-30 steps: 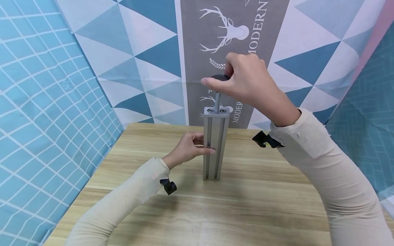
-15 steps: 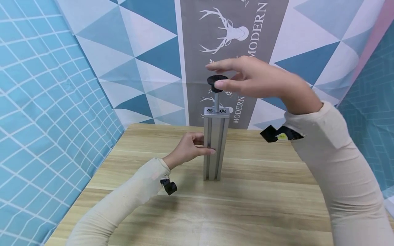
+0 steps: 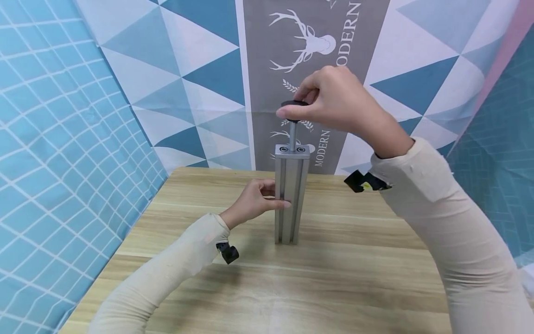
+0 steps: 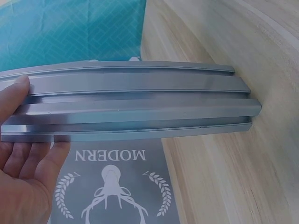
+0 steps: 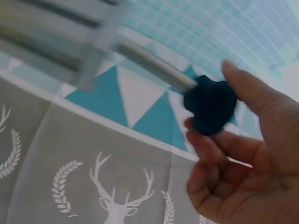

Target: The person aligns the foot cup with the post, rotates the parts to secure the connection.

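Note:
A tall aluminium profile [image 3: 292,185] with lengthwise grooves stands upright on the wooden table. Its top carries a metal end plate [image 3: 292,155] with two bolts, and a thin metal rod [image 3: 293,134] rises from between them. On the rod's upper end sits a black lobed knob [image 5: 210,105]. My right hand [image 3: 340,104] pinches this knob between thumb and fingers. Lower down, my left hand [image 3: 252,199] grips the profile from the left, thumb across the near face. The left wrist view shows fingers [image 4: 56,161] along the profile's edge; their tips are partly hidden behind it.
The wooden tabletop [image 3: 359,278] ends at a backdrop [image 3: 208,83] of blue and white triangles and a grey deer print. A blue gridded cloth [image 3: 62,139] hangs on the left, and teal cloth [image 3: 492,185] on the right. Small black cameras sit on both wrists.
My right hand holds the knob one second ago, spreads its fingers loosely over it half a second ago, and now pinches it again. The left hand and profile stay put.

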Demonstrator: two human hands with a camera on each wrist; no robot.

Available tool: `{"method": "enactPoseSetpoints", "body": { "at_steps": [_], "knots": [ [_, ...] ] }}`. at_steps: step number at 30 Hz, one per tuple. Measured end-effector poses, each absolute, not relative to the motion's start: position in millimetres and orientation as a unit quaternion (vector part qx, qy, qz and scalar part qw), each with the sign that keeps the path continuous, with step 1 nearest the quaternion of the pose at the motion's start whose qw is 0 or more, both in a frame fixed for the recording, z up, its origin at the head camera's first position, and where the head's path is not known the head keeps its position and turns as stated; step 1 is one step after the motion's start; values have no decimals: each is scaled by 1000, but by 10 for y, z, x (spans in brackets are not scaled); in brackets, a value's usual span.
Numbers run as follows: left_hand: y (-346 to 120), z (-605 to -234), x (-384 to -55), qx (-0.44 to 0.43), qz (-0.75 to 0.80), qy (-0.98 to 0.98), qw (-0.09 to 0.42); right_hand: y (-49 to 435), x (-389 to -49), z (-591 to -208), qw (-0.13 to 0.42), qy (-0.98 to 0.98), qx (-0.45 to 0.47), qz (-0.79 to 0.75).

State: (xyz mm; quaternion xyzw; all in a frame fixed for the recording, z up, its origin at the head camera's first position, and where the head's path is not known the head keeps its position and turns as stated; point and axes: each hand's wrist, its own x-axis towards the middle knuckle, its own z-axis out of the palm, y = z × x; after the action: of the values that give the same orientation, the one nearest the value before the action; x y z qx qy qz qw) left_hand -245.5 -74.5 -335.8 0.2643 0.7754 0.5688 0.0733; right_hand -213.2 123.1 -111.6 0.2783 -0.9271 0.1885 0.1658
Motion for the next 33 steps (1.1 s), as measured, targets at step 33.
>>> {"method": "enactPoseSetpoints", "body": {
  "at_steps": [33],
  "knots": [
    [-770,-3377,-2465,270,568,775,69,1385,-2135,-940,14,-885,452,113]
  ]
}}
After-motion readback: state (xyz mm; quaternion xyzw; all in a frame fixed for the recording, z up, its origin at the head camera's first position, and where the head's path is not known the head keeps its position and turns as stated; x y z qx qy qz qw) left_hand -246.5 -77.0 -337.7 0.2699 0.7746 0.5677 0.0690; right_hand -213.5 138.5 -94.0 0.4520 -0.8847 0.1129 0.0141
